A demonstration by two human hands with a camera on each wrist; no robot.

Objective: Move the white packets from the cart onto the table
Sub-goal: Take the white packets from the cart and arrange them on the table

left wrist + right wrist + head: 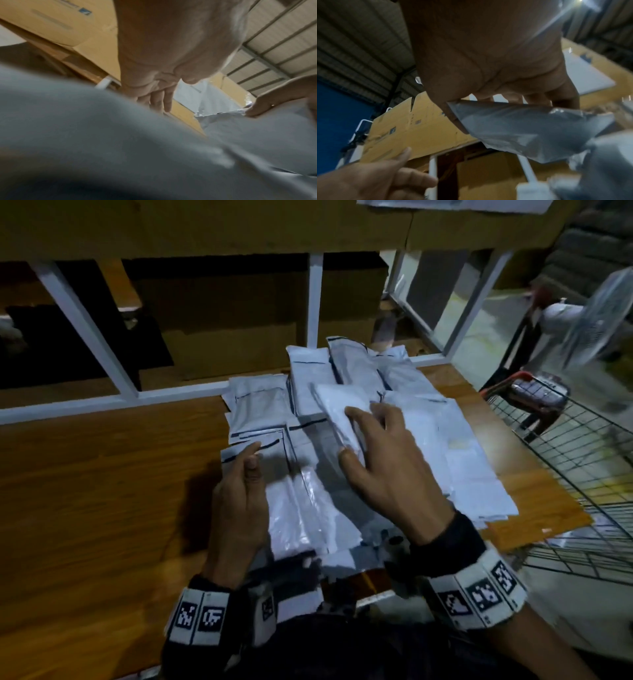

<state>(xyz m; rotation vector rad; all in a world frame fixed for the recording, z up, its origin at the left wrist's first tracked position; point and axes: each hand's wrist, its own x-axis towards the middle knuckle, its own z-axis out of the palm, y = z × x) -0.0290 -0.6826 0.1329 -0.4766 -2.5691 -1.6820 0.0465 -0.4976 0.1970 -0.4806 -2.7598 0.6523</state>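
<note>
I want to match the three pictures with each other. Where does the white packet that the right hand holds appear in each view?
Head: the held packet is at centre, above the pile, in the right hand.
Left wrist: only its crinkled edge shows, at right, by fingertips.
Right wrist: right of centre, grey in shadow, under the fingers.
Shared landmark: the cardboard boxes behind the white frame.
</note>
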